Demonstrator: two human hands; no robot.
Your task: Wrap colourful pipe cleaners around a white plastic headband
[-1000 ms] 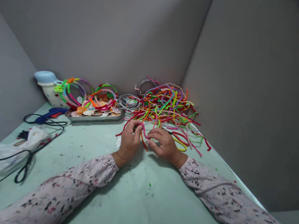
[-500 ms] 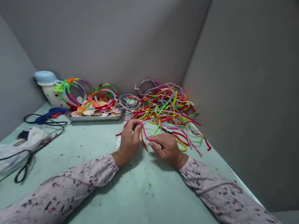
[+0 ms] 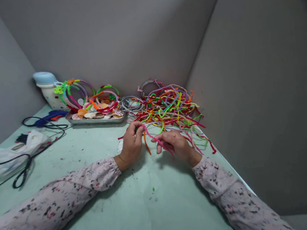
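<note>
A pink pipe cleaner (image 3: 150, 136) runs between my two hands, above the pale green table. My left hand (image 3: 131, 141) pinches its upper end between thumb and fingers. My right hand (image 3: 174, 145) holds it further down, and its loose tail hangs past the fingers. An orange pipe cleaner (image 3: 147, 145) dangles beside my left fingertips; I cannot tell whether it is held. Just behind my hands lies a tangled heap of coloured pipe cleaners (image 3: 169, 104).
A metal tray (image 3: 96, 121) of shells and pipe-cleaner rings stands at the back, beside a white cup with a blue lid (image 3: 48, 90). Coiled grey wire (image 3: 132, 104) lies by the heap. A plastic bag (image 3: 10, 157) and black cable (image 3: 59, 130) are at left.
My right hand has shifted right and turned, with its fingers loosened along the pink pipe cleaner, whose tail now shows. My left hand stays nearly in place.
</note>
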